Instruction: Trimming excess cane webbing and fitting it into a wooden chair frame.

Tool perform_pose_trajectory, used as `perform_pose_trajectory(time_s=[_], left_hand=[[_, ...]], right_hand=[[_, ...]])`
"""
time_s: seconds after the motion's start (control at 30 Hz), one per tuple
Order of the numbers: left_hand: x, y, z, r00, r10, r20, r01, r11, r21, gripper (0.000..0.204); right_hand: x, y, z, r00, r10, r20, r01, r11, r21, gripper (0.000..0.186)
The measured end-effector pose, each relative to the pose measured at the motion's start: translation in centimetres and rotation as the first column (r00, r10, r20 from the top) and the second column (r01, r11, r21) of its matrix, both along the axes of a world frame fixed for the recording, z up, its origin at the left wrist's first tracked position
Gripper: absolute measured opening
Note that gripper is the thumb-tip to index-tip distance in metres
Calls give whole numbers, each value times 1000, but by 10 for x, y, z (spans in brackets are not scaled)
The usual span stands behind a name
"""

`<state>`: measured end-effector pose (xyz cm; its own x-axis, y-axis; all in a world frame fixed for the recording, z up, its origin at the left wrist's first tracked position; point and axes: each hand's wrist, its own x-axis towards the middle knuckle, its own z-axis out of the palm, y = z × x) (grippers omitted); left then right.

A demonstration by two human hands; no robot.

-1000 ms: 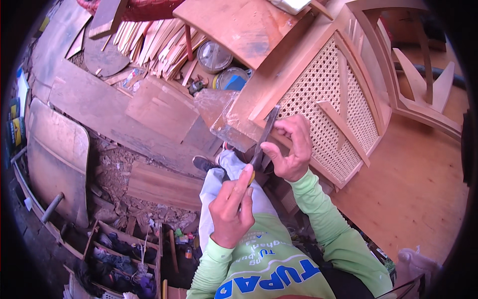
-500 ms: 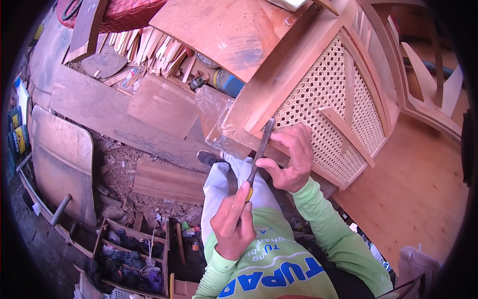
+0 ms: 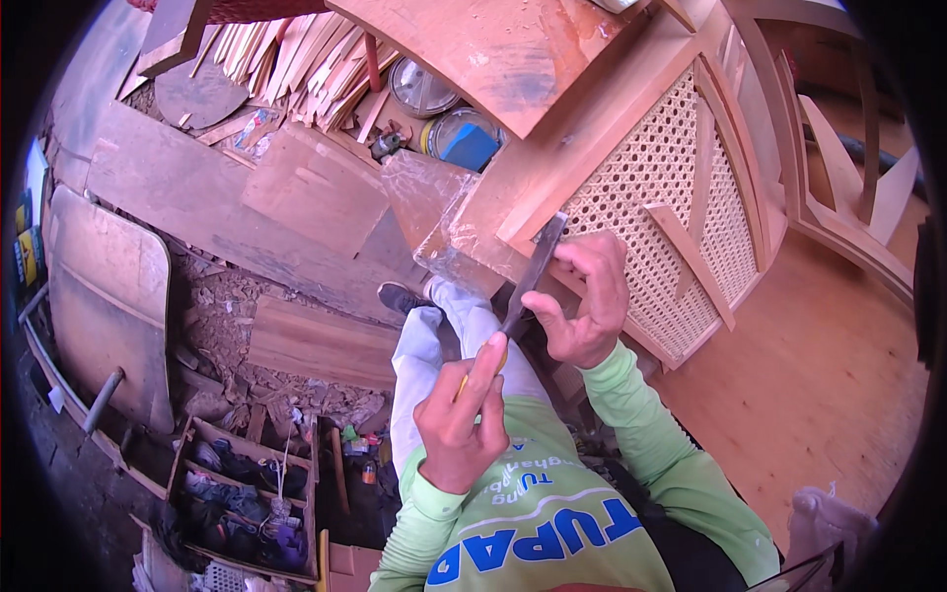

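Note:
My left hand (image 3: 462,424) is closed around the yellow handle of a chisel (image 3: 538,266), with the index finger stretched along it. The dark, flat blade points up and away to the right. Beside the blade is my right hand (image 3: 592,301), its thumb and index finger spread with a gap between them. Their tips come up to the blade's right side, where light contact cannot be ruled out. Just past the chisel tip stands a wooden frame (image 3: 582,163) holding a woven cane panel (image 3: 631,168). A loose wooden strip (image 3: 688,261) lies across the cane.
A plywood board (image 3: 483,59) lies beyond the frame. Thin wood offcuts (image 3: 296,69) and round tins (image 3: 424,89) sit at the far left. A curved board (image 3: 109,306) stands at left, above a divided wooden box (image 3: 247,493). Plywood (image 3: 819,345) spreads at right.
The chisel and both hands have shifted slightly; its tip now sits further up and right, and the blade's flat face shows more broadly. The view has also shifted a little.

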<state>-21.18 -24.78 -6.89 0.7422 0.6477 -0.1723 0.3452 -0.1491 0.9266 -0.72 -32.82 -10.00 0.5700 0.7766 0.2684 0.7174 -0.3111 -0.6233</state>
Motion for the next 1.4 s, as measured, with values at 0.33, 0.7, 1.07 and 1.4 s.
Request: perform_pose_trajectory(time_s=[0.33, 0.7, 1.07, 1.4], left_hand=[[-19, 5, -10, 995, -85, 53, 84, 996, 15, 51], [-21, -16, -15, 999, -21, -27, 21, 1000, -17, 46], [-10, -10, 3, 994, 20, -105, -19, 1000, 10, 48], [-18, -3, 4, 993, 5, -116, -11, 999, -49, 49]], right_hand=[[-7, 1, 0, 998, -6, 62, 3, 999, 45, 56], [-4, -2, -2, 995, -102, 0, 101, 988, 120, 62], [-6, -7, -12, 986, -137, -98, 152, 973, 176, 59], [-8, -5, -14, 990, -121, -66, 133, 969, 206, 59]])
